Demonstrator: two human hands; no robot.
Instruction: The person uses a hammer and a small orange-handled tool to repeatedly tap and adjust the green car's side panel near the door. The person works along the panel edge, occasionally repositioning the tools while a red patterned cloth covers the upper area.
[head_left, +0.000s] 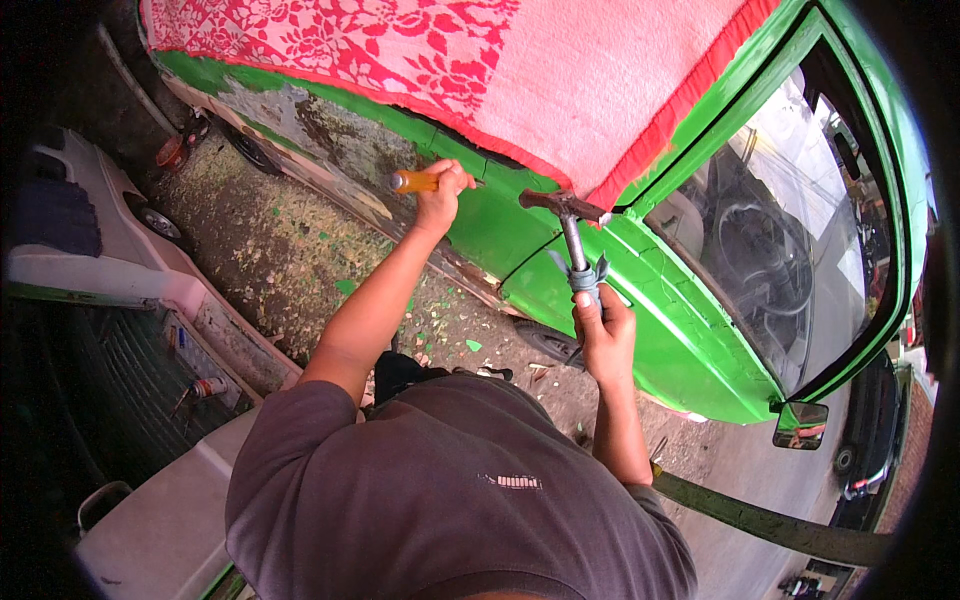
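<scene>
Gripping an orange-handled tool (413,181) in the left hand (441,194), the right hand (603,330) clutches a hammer (570,232) against the green car (560,240).

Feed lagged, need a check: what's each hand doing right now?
Left hand: closed on an orange-handled tool, held against the green car.
Right hand: closed on the hammer, gripping its handle.

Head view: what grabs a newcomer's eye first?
The bright green car filling the right and centre, with a red-and-pink floral cloth spread over its top. Against its side, the right hand grips a hammer whose head sits at the cloth's edge, and the left hand holds an orange-handled tool to the body. Green paint flakes litter the ground below.
</scene>
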